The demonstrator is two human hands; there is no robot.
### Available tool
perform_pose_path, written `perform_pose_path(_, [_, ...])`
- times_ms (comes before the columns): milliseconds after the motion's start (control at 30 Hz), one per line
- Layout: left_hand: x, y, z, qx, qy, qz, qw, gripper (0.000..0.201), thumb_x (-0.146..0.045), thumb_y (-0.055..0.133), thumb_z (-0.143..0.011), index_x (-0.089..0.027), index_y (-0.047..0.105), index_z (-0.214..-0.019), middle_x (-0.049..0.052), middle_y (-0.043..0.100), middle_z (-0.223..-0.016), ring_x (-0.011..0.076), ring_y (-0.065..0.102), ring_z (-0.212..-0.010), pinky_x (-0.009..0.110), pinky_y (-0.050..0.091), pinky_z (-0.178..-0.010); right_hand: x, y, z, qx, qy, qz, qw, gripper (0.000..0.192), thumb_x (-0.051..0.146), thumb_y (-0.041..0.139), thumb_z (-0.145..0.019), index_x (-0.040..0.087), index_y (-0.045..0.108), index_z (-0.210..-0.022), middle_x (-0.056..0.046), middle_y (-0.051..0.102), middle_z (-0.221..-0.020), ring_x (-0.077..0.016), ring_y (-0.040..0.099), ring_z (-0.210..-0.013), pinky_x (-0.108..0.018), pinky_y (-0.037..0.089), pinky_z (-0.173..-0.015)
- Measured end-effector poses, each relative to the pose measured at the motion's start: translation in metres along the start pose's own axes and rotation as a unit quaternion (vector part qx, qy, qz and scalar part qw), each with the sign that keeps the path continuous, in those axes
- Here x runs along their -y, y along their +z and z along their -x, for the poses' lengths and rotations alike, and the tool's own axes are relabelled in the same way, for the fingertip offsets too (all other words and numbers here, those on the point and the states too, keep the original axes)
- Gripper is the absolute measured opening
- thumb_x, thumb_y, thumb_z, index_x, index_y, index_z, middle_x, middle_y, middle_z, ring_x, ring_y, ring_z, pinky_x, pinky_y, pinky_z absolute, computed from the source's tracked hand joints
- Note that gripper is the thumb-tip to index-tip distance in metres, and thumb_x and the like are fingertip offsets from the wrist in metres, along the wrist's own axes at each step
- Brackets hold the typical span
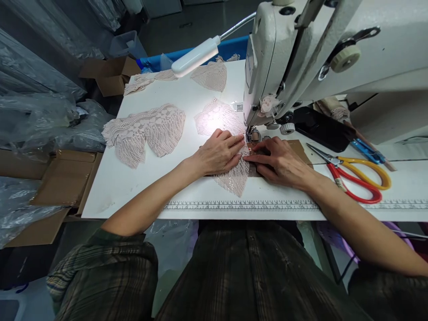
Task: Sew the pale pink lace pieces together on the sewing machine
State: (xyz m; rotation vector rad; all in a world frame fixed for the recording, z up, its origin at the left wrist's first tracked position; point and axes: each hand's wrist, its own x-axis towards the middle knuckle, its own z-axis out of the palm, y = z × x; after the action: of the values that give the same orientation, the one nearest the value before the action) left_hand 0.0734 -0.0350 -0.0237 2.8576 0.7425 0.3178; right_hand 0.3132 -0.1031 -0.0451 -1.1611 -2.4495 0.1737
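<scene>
wearer: dark plaid shirt (234, 276), olive-brown checks, button placket down front; sleeves (103, 272) rolled above elbows, forearms bare toward sewing machine (301, 58).

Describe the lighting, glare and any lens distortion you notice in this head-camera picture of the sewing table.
Head view: the lamp throws a bright patch that washes out the lace piece just above the left hand; the room's corners stay dim; the wide lens bows the table edge and ruler strip.

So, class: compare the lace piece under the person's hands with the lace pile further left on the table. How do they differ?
The lace piece under the hands is pinned flat by the left hand and right hand and lamp-lit; the lace pile lies untouched and dimmer. The pile spreads wider. Both are pale pink openwork lace.
</scene>
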Motion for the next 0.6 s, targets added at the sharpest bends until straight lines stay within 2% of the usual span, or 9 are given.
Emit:
perform_pose_path(233, [0.006,0.004,-0.004,0.008,-0.001,-0.016,1.0,0.046,-0.04,0.043,-0.1,-0.016,0.056,-0.138,0.016,0.053,-0.153,0.0345,0.053,-0.116,0.054,0.034,-0.101,-0.004,0.0,0.001,-0.006,0.021,-0.005,1.0,0.035,0.023,0.053,-0.098,0.03,0.074,-0.125,-0.012,0.063,-0.12,-0.0291,0.052,-0.109,-0.046,0.044,-0.091])
perform_pose_path(400, [0.009,0.007,-0.001,-0.007,-0.005,0.0,1.0,0.043,-0.038,0.047,-0.099,-0.022,0.056,-0.138,0.013,0.052,-0.154,0.0348,0.053,-0.12,0.058,0.031,-0.105,-0.003,0.0,0.001,-0.001,0.034,-0.009,0.999,0.034,0.026,0.052,-0.099,0.033,0.074,-0.124,-0.01,0.063,-0.12,-0.0288,0.052,-0.108,-0.045,0.044,-0.09])
perform_pose_path(600, [0.013,0.007,-0.001,-0.001,-0.005,0.005,1.0,0.044,-0.038,0.045,-0.099,-0.023,0.056,-0.139,0.011,0.052,-0.155,0.0335,0.054,-0.122,0.055,0.03,-0.106,-0.002,0.001,0.0,-0.004,0.036,-0.007,0.999,0.035,0.026,0.054,-0.098,0.035,0.074,-0.125,-0.011,0.064,-0.119,-0.0299,0.054,-0.108,-0.048,0.045,-0.09])
